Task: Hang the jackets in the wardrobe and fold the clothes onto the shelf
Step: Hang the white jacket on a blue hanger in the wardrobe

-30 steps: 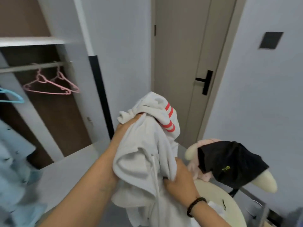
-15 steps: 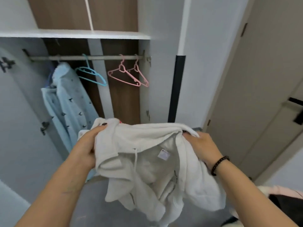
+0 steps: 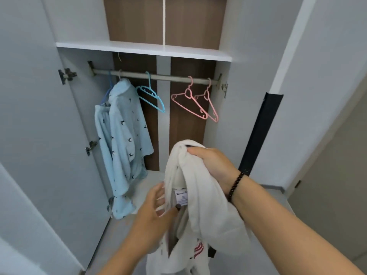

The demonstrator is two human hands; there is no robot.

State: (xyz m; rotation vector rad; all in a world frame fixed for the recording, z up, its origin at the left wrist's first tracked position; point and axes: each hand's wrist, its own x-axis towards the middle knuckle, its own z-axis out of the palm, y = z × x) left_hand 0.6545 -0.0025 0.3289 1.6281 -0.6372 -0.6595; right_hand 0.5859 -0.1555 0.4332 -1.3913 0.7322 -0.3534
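I face the open wardrobe. My right hand [image 3: 212, 163] grips a white jacket [image 3: 206, 205] bunched at its top, and the jacket hangs down from it with its size label and red stripes showing. My left hand [image 3: 155, 211] is beside the jacket's left edge with straight, spread fingers, its thumb touching the fabric near the label. On the rail [image 3: 162, 77] hang an empty blue hanger [image 3: 152, 98] and two empty pink hangers [image 3: 190, 104]. A light blue jacket [image 3: 123, 139] with a bird print hangs at the rail's left end.
A white shelf [image 3: 143, 49] runs above the rail. The wardrobe's left door [image 3: 35, 135] stands open close to my left arm. A black strip [image 3: 260, 132] edges the right panel, and a beige room door [image 3: 337, 175] is at the right.
I turned from the room door to face the wardrobe. The jacket went from spread between both hands to bunched in my right hand; my left hand let go and dropped lower.
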